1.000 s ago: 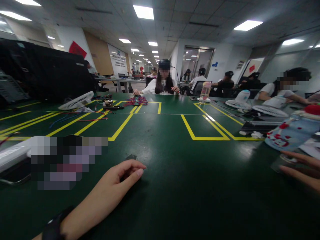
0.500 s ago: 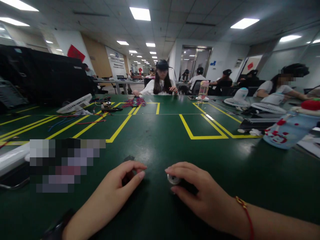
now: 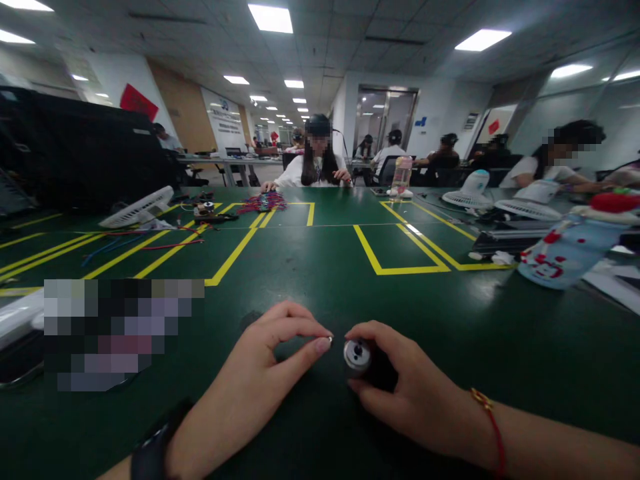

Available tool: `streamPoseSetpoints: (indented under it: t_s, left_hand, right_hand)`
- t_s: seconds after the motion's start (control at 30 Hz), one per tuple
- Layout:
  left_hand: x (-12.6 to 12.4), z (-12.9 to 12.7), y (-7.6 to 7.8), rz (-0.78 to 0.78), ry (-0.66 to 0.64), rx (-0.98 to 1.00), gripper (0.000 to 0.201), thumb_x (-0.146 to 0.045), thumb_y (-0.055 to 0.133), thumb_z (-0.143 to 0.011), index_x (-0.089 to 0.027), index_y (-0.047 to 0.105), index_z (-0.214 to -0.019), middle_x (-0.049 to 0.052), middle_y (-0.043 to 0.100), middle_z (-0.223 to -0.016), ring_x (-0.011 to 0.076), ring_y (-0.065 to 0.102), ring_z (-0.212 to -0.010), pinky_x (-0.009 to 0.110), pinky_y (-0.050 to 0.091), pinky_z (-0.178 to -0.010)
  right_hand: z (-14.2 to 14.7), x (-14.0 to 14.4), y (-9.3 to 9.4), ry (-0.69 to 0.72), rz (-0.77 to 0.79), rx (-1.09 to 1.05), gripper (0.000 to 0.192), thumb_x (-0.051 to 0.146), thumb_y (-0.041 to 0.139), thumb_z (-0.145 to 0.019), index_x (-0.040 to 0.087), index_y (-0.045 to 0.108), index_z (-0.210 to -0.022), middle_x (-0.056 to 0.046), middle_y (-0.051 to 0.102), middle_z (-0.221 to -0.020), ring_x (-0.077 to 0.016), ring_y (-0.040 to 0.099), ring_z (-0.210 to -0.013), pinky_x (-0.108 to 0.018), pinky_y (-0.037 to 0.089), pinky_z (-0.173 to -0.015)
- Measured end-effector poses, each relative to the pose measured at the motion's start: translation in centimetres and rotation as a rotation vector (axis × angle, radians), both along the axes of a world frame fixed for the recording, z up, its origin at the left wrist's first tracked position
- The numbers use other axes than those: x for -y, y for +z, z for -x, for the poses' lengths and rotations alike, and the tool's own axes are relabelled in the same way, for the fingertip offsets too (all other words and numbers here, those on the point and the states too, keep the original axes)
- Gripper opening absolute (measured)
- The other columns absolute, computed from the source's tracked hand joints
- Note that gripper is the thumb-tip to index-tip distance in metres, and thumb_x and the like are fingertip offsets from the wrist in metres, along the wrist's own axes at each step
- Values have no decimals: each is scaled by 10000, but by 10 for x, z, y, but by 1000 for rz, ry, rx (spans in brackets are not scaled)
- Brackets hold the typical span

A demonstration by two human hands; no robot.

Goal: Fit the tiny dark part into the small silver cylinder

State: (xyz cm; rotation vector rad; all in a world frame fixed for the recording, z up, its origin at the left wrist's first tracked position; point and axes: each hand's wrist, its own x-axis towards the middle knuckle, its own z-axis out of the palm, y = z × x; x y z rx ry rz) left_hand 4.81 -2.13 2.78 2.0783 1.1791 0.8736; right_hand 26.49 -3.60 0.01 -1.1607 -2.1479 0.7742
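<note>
My right hand point(image 3: 395, 373) curls its thumb and fingers round a small silver metal cylinder point(image 3: 357, 357), which looks like a small motor. Its round end, with a dark centre and small holes, faces up toward me. Just to the left, my left hand point(image 3: 280, 350) pinches a tiny shiny metal piece point(image 3: 330, 339) between thumb and index finger. Most of that piece is hidden by the fingertips, so its kind cannot be made out. A small gap separates the piece from the cylinder. Both hands are low over the green table point(image 3: 295, 273).
A pixelated flat item point(image 3: 125, 333) lies at the left. Farther back are a white fan point(image 3: 140, 208), loose wires point(image 3: 150, 243) and a wire bundle point(image 3: 265, 202). A blue bottle point(image 3: 565, 253) and more fans point(image 3: 470, 190) stand at right. A person point(image 3: 317, 160) sits opposite.
My left hand has moved right toward the cylinder, its fingertips now closed on the tiny piece. In my right hand the cylinder has tilted, showing more of its end. The view has shifted slightly.
</note>
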Motion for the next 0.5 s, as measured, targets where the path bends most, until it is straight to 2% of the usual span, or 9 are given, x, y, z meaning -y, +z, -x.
streamPoseSetpoints:
  t_s: [0.07,0.2,0.33,0.43,0.5]
  left_hand:
    - [0,3,-10,5,-19,-73,135,-275,598,-874,-294,728,-904,5,617,-1032,185,579,-961,321,462,-871]
    - [-2,1,-26,-39,-49,-256,168,-279,632,-850,-369,735,-947,0,600,-1134,230,542,-1060,405,428,-931]
    - [-7,13,-25,46,-68,-216,239,-329,589,-879,-379,673,-1097,-6,587,-1200,217,536,-1110,387,406,-982]
    - [-10,41,-16,113,-1,-142,257,-385,547,-898,-360,641,-1136,-10,575,-1234,211,536,-1127,369,387,-1003]
    - [-10,63,-12,169,60,-117,256,-417,517,-908,-339,645,-1116,-4,608,-1186,217,563,-1079,356,414,-956]
  right_hand:
    - [-3,0,0,-7,-9,6,377,209,595,-754,262,492,-1113,22,572,-1025,-83,546,-876,-228,470,-774]
    - [-4,3,-4,9,-78,48,516,222,608,-752,295,424,-1228,13,535,-1151,-105,524,-1005,-266,453,-891]
    - [-10,3,-2,28,-35,81,433,257,574,-804,321,433,-1208,24,545,-1133,-96,537,-994,-257,466,-892]
    - [-41,-2,0,-161,-85,108,454,357,560,-829,291,398,-1248,-14,541,-1170,-127,546,-1031,-285,473,-912]
    - [-78,-6,0,-363,-156,162,501,436,562,-817,263,399,-1258,-55,543,-1180,-164,577,-983,-310,509,-835]
